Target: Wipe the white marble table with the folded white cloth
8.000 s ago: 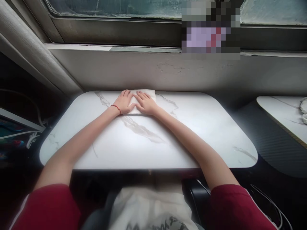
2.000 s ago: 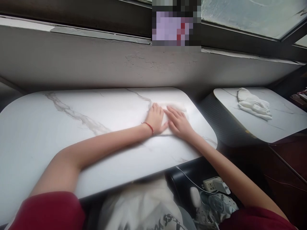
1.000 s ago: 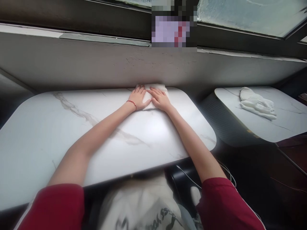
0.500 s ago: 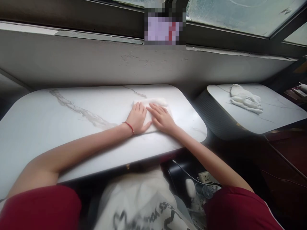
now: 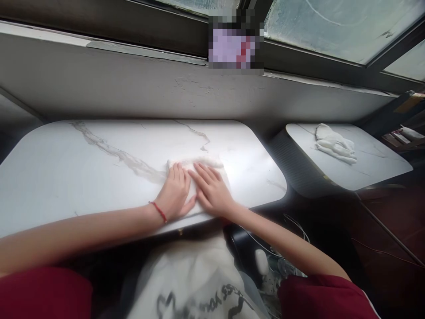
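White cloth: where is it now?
Head view: the white cloth lies under the left hand and right hand, by the table's front edge, right of centre.

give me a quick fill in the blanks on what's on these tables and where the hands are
1. The left hand and right hand lie flat, side by side, on a white ____ on the marble table.
2. The red bracelet is on the ____ wrist.
3. A crumpled rag lies on the second table, off to the person's ____.
Missing words: cloth; left; right.
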The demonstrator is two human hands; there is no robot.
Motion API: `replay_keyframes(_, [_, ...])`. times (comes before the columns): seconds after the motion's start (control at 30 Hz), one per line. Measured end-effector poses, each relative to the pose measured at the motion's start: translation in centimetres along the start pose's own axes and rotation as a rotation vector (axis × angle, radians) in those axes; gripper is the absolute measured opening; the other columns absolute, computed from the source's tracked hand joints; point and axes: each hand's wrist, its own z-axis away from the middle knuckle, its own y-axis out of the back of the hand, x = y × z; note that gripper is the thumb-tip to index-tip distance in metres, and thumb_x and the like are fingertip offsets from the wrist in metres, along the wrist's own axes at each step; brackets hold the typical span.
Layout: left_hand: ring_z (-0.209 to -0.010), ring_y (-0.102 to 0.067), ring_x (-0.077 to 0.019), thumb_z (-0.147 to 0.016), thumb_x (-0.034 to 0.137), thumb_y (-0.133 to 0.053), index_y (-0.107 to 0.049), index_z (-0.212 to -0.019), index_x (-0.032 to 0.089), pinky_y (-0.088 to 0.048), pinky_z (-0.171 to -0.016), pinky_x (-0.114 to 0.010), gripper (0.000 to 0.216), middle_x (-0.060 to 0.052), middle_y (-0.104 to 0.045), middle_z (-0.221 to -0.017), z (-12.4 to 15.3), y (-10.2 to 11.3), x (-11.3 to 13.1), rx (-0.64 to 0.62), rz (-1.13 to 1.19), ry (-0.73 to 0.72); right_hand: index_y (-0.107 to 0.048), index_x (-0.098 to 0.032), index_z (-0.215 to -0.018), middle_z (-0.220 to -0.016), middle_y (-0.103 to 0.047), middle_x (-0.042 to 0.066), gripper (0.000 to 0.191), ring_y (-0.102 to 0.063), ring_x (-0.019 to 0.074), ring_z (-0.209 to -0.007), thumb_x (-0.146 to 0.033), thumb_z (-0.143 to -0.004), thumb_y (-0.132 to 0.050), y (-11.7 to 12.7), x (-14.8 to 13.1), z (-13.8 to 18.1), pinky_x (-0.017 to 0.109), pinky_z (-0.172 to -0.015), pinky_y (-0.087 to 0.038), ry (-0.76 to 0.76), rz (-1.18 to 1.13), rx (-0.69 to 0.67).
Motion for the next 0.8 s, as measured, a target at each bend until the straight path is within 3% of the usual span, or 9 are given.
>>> replay_keyframes(0.2, [-0.141,-0.044,-0.0464,-0.086,0.043,-0.049,-0.050,-0.138,-0.011,-0.033,-0.116,-0.052,0.075,-0.034,-0.049,-0.147,-2.5,-0.2,-3.1,-0.028,0.024,0.111,-0.043,-0.018,-0.154,-0.161,-0.041,0.011,0.058,-0.035,0.0278,-0.151,-0.026,-0.097,-0.036,-1.8,1.4,-4.6,0.048,-0.123,-0.029,0.017,0.016,-0.002])
replay_keyframes(0.37, [-0.146,-0.039,-0.0408,-0.092,0.037,-0.044,-0.044,-0.144,-0.010,-0.033,-0.116,-0.044,0.070,-0.033,-0.043,-0.153,-5.2,-1.1,-7.9,-0.086,0.004,0.229,-0.049,-0.012,-0.149,-0.160,-0.042,0.015,0.055,-0.036,0.0296,-0.149,-0.025,-0.098,-0.035,-4.5,3.0,-11.1,0.046,-0.122,-0.027,0.006,0.033,-0.007])
replay_keyframes(0.5, [-0.150,-0.034,-0.0384,-0.094,0.036,-0.041,-0.040,-0.146,-0.009,-0.029,-0.119,-0.045,0.069,-0.031,-0.037,-0.157,-6.4,-2.9,-11.9,-0.035,0.028,0.268,-0.048,-0.012,-0.149,-0.160,-0.041,0.016,0.055,-0.035,0.0300,-0.149,-0.026,-0.098,-0.036,-6.2,3.5,-15.6,0.048,-0.121,-0.027,0.010,0.018,-0.007])
replay_keyframes(0.63, [-0.151,-0.032,-0.0379,-0.097,0.035,-0.036,-0.040,-0.145,-0.012,-0.026,-0.121,-0.044,0.067,-0.032,-0.037,-0.157,-6.8,-4.3,-14.8,0.024,0.109,0.275,-0.047,-0.010,-0.150,-0.161,-0.040,0.016,0.055,-0.034,0.0289,-0.150,-0.027,-0.099,-0.035,-6.9,3.4,-18.2,0.047,-0.122,-0.025,0.003,0.028,-0.029])
replay_keyframes(0.8, [-0.151,-0.031,-0.0385,-0.099,0.036,-0.033,-0.040,-0.145,-0.013,-0.025,-0.123,-0.044,0.067,-0.033,-0.037,-0.157,-7.1,-5.0,-16.3,0.071,0.137,0.289,-0.047,-0.011,-0.150,-0.160,-0.040,0.016,0.054,-0.035,0.0288,-0.149,-0.027,-0.100,-0.036,-7.5,3.7,-20.1,0.046,-0.121,-0.025,0.030,0.045,-0.040])
